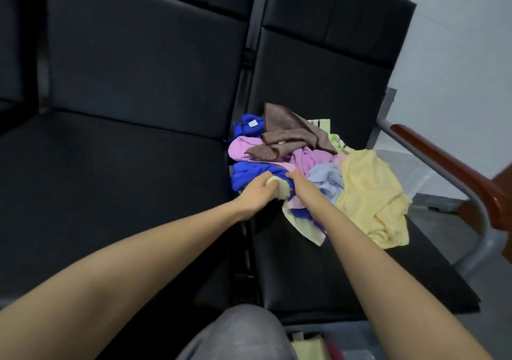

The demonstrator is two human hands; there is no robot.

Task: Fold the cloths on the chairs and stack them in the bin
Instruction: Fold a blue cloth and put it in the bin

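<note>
2 hands meet at the near left edge of the pile (310,163) in my head feed, the only view i get. my left hand (256,190) has its fingers and thumb curled round the bunched end of a pale cloth (307,233), gripping it. my right hand (297,178) sits just beside it, against that same bunch. its fingers curl down onto the pale cloth too, though the tips are hidden from me. the rest of the pale cloth trails toward me under my right forearm and ends on the seat.

the pile lies on the right chair (346,276), toward the back and left of the seat. in it i see a blue cloth (246,174) touching my left hand, a pink cloth (241,145) behind that, a brown cloth (288,132) draped on top at the back, a grey-blue cloth (327,179) just right of my right hand, and a yellow cloth (371,193) spread widest on the right. all are crumpled.

the left chair (110,179) stands just beside the right one. a wooden armrest (454,165) runs along the right chair's outer side. my knee (235,332), in grey, shows at the bottom edge. just right of it is a pale green and red patch (310,346), and i cannot tell whether that is the bin.
</note>
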